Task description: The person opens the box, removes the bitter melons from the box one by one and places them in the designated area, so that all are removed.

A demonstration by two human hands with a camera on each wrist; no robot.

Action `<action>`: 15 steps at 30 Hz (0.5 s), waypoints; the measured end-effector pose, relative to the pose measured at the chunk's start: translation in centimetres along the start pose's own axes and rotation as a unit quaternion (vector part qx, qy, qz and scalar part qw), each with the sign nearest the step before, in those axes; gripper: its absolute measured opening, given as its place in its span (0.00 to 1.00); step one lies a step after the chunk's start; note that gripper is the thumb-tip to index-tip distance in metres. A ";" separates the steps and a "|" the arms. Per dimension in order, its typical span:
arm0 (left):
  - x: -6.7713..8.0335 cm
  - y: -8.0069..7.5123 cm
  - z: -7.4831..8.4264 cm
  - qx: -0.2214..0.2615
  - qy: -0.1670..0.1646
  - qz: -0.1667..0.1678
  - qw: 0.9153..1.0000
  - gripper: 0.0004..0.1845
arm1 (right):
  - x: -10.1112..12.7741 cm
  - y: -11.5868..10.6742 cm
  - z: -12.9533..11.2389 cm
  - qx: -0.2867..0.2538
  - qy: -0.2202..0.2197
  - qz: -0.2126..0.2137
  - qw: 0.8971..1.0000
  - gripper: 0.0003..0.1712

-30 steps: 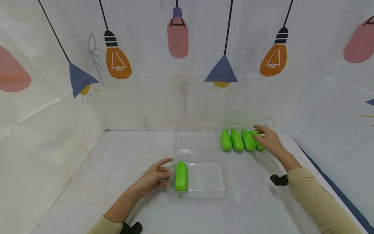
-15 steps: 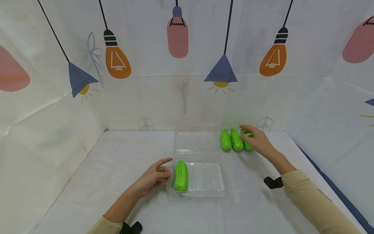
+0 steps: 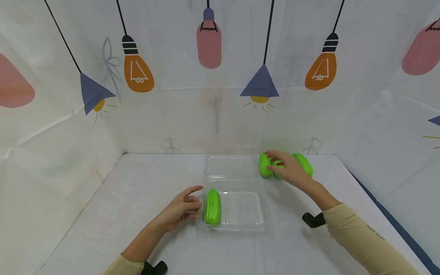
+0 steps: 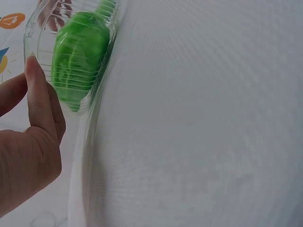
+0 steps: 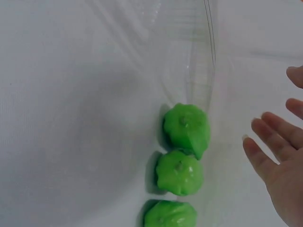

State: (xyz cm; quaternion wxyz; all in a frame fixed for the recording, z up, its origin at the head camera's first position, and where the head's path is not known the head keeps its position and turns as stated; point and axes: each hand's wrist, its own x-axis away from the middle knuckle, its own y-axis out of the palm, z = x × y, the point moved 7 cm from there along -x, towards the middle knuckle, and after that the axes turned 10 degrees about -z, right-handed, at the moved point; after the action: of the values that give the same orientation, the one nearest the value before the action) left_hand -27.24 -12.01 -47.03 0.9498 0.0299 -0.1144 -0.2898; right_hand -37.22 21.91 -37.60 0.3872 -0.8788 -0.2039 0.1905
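Observation:
A clear plastic clamshell container (image 3: 254,225) lies open mid-table, its lid (image 3: 228,167) folded back. One green gourd (image 3: 213,206) lies at the left end of the tray and also shows through the clear wall as the gourd (image 4: 78,61). My left hand (image 3: 182,208) rests beside the tray's left edge, and the left hand (image 4: 28,142) has a finger touching the wall. My right hand (image 3: 286,168) hovers, fingers spread, over a row of green gourds (image 3: 264,165) behind the tray on the right. The right hand (image 5: 279,165) holds nothing, beside the gourds (image 5: 187,128).
A printed white backdrop (image 3: 220,95) walls the table on three sides. The table's right edge (image 3: 378,206) runs close to my right arm. Black wrist mounts (image 3: 311,219) sit on both sleeves. White tabletop (image 3: 137,183) lies left of the container.
My right hand has slid left along the row of gourds, from its right end to near its left end. The left hand and the container have not moved.

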 end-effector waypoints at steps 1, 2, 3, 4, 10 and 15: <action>0.0 0.0 0.0 0.000 0.000 0.000 1.000 0.38 | 0.0 0.3 -0.4 -0.001 -0.002 -0.003 1.000 0.28; 0.0 0.0 0.0 0.000 0.000 0.000 1.000 0.38 | 0.0 0.6 -0.7 -0.001 -0.004 -0.006 1.000 0.28; 0.1 0.0 0.0 0.000 0.000 0.000 1.000 0.38 | -0.1 0.9 -1.1 0.000 -0.008 -0.009 1.000 0.28; 0.1 0.0 0.0 0.000 0.000 0.000 1.000 0.38 | -0.1 1.2 -1.5 0.004 -0.011 -0.012 1.000 0.28; 0.2 0.0 0.1 0.000 0.001 0.002 1.000 0.38 | 0.0 3.3 -3.5 0.005 -0.028 -0.051 0.998 0.29; 0.2 0.1 0.0 0.000 0.002 0.000 1.000 0.39 | 0.1 4.8 -4.8 -0.006 -0.036 -0.080 0.996 0.29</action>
State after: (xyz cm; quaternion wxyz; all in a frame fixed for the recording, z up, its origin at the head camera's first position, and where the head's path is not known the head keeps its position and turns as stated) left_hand -27.08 -12.01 -46.94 0.9501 0.0307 -0.1131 -0.2893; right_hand -33.75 16.06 -38.24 0.3878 -0.8546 -0.2886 0.1895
